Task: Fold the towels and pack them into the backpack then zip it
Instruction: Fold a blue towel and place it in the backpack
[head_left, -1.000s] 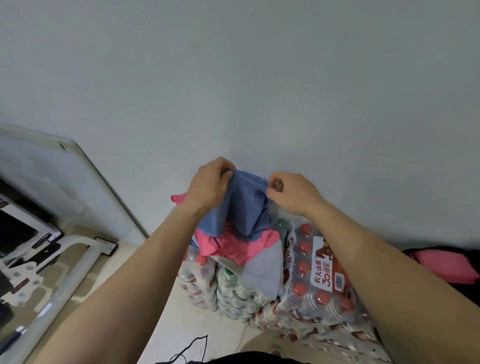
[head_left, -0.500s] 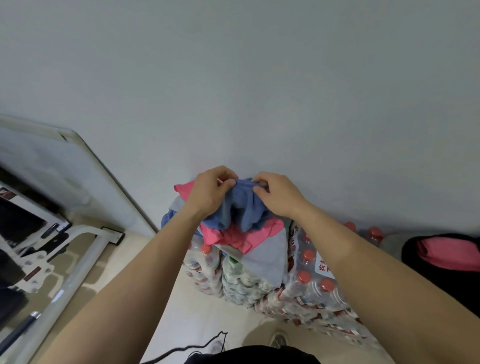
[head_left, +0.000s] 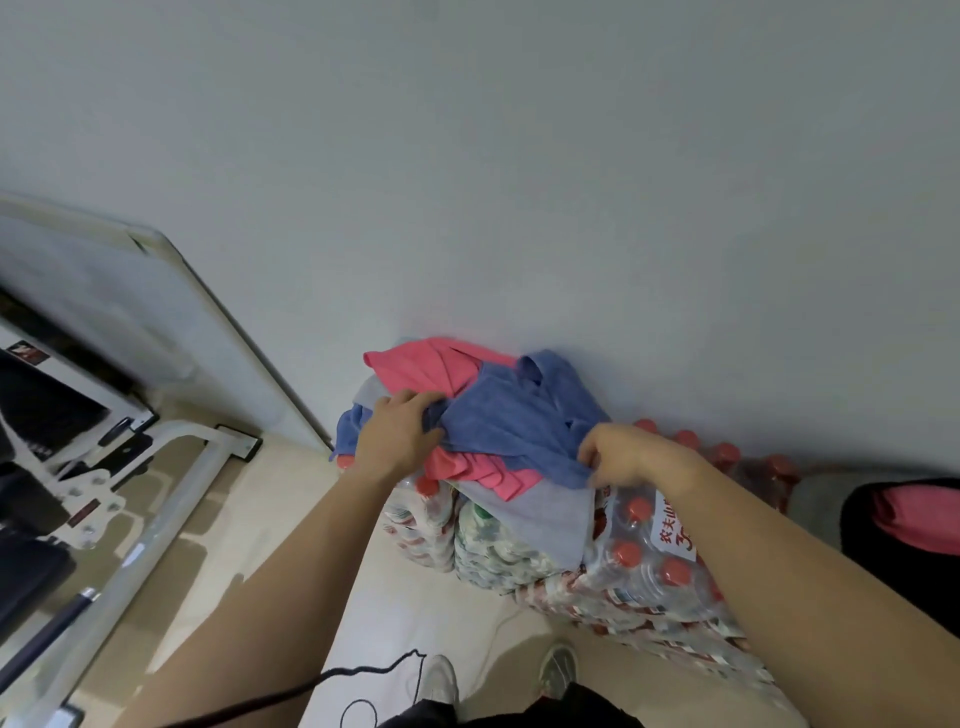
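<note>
A blue towel (head_left: 511, 421) lies spread on top of a heap of towels stacked on shrink-wrapped water bottle packs. My left hand (head_left: 397, 434) grips its bunched left edge. My right hand (head_left: 618, 457) pinches its right front corner. Under it lie a pink towel (head_left: 421, 364) and a pale grey towel (head_left: 545, 519) that hangs over the front of the packs. At the far right stands a black backpack (head_left: 883, 545), open, with a pink towel (head_left: 919, 514) inside it.
The water bottle packs (head_left: 639, 561) with red caps stand against the grey wall. A white board (head_left: 119, 322) leans on the wall at the left, above a white metal frame (head_left: 156, 509). A black cable (head_left: 332, 675) trails over the beige floor by my shoes.
My hands have moved apart and down, spreading the blue towel flat over the heap; before, they held it bunched together at its top. The view has tilted downward.
</note>
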